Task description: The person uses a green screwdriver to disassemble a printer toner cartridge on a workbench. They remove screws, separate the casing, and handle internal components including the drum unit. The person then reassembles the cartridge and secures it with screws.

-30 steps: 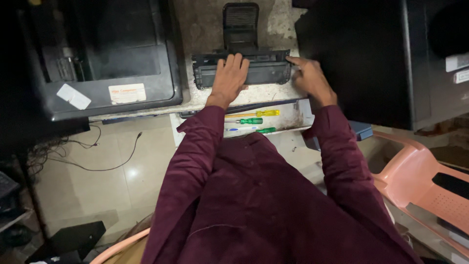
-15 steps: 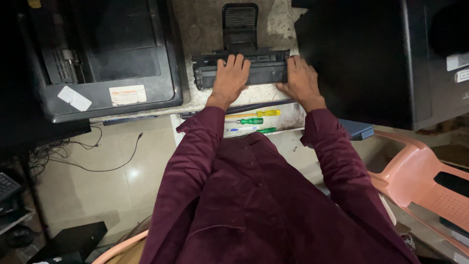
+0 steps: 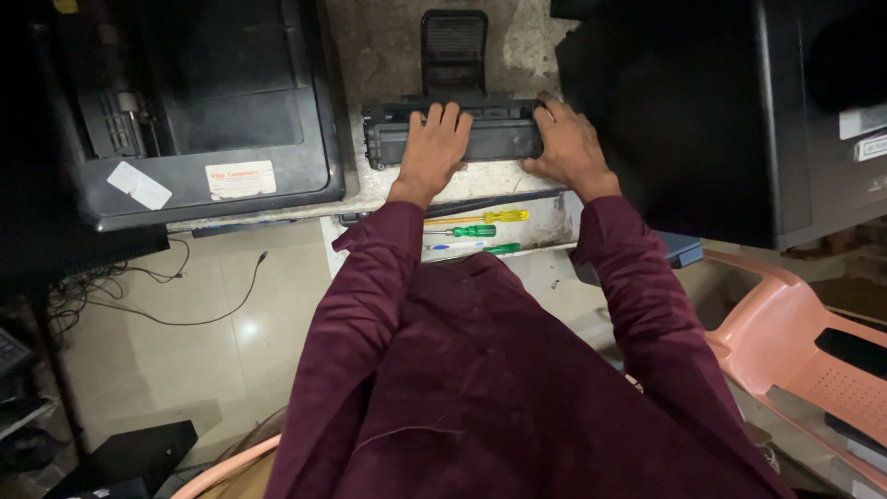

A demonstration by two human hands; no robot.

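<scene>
- Looking down from the head camera, we see our two hands resting on a black toner cartridge [image 3: 453, 139], a long narrow part which lies crosswise on the worn grey worktop [image 3: 388, 55] at about 12 o'clock from our body.
- Our left hand [image 3: 434, 148] lies flat on the middle of the cartridge, the fingers straight and close together, pressing on top and not closed around it.
- Our right hand [image 3: 568, 148] is on the right end of the cartridge; the fingers are bent over the far edge and hold that end (the fingertips are hidden behind the edge).
- Just beyond the cartridge, at 12 o'clock, a small black piece [image 3: 455, 51] stands on the worktop, touching or almost touching it; we cannot tell which.
- At 10 o'clock stands an open black printer [image 3: 212, 120] with two labels on its front edge.
- At 2 o'clock is a large black machine [image 3: 684, 111], just beside our right hand.
- Between the cartridge and our chest, an open drawer [image 3: 554, 226] holds a yellow screwdriver [image 3: 480, 218] and two green screwdrivers [image 3: 471, 231].
- At 4 o'clock we see a pink plastic chair [image 3: 795, 342].
</scene>
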